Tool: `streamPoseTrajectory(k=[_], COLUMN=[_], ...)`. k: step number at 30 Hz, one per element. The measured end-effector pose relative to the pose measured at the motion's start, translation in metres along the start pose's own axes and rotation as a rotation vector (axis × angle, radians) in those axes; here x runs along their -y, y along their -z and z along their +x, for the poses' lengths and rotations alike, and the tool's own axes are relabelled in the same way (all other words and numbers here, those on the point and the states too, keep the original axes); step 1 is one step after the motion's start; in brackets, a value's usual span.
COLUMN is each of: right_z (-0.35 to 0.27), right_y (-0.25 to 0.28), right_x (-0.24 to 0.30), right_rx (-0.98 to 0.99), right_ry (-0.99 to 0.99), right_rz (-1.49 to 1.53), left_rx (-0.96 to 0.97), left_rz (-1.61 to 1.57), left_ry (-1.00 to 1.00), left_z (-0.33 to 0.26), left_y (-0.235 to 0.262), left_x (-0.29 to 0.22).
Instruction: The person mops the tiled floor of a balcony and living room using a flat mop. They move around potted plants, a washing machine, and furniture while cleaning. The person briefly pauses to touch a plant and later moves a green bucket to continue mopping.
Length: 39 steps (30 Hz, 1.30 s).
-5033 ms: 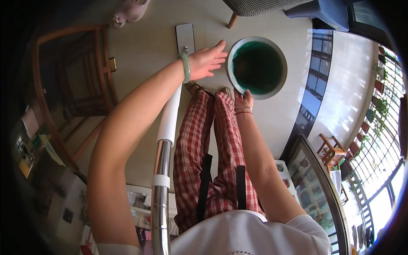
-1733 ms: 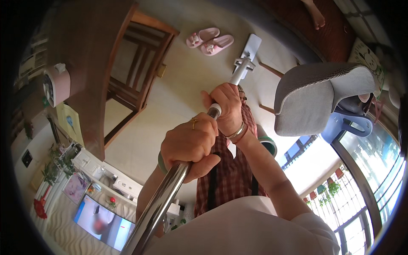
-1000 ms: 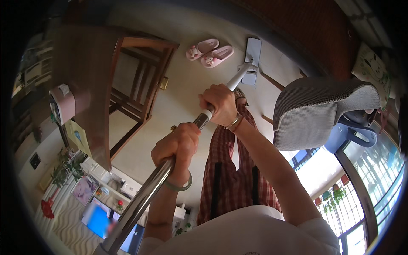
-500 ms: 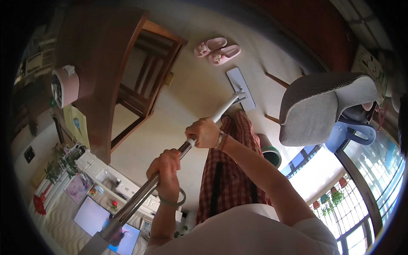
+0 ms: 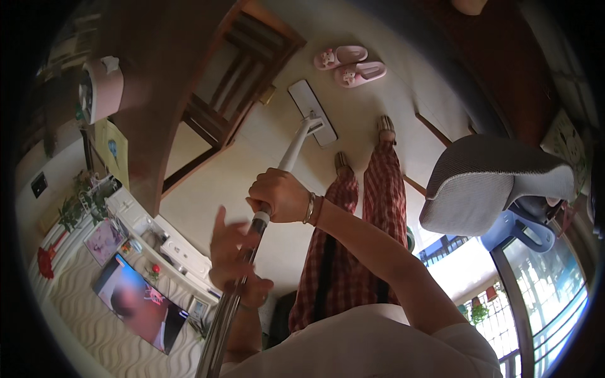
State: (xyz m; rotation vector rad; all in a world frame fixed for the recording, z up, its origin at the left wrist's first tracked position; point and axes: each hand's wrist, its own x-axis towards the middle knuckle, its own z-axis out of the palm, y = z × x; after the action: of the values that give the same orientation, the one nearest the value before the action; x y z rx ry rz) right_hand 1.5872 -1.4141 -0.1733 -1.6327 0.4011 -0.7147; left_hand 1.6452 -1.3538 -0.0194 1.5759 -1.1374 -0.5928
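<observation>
Mop pole (image 5: 252,252) is running from the lower edge of the view up to a flat white mop head (image 5: 312,112) that is lying on the pale floor (image 5: 252,183), near the foot of a wooden chair (image 5: 233,88) and not far from a pair of pink slippers (image 5: 348,65). The right hand (image 5: 280,195) is clenching the pole where metal meets the white lower section, while the left hand (image 5: 234,258) is resting lower on the shaft with fingers spread, so it is gripping loosely at best. With only one firm hold, the pole is likely twisting or slipping, and the head is risking a knock against the chair leg or the person's own feet (image 5: 362,142) just beside it.
</observation>
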Motion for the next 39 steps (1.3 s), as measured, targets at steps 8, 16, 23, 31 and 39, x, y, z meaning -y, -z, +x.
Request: streamPoseTrajectory(k=[8,16,23,31,39], right_z=[0.000,-0.017,0.002,-0.025,-0.041], right_y=[0.060,0.132,0.184,0.192,0.225], right_x=[-0.004,-0.080,-0.205,-0.324,-0.426], right_rx=[0.182,-0.001,-0.035,-0.462,-0.639], right_ry=[0.015,-0.454,-0.806,-1.108,-1.166], right_rz=[0.152,0.728,0.721,0.703,0.674], left_rx=[-0.062,0.031,-0.149,0.047,-0.417], left_rz=[-0.127,0.189,-0.237,-0.404,-0.819], left_ry=[0.157,0.324,0.666,0.970,1.039], left_z=[-0.007,-0.003,-0.016,-0.026,0.062], left_y=[-0.048,-0.094,-0.123,-0.244,-0.335], left_x=[0.072,0.127,0.194,0.293,0.410])
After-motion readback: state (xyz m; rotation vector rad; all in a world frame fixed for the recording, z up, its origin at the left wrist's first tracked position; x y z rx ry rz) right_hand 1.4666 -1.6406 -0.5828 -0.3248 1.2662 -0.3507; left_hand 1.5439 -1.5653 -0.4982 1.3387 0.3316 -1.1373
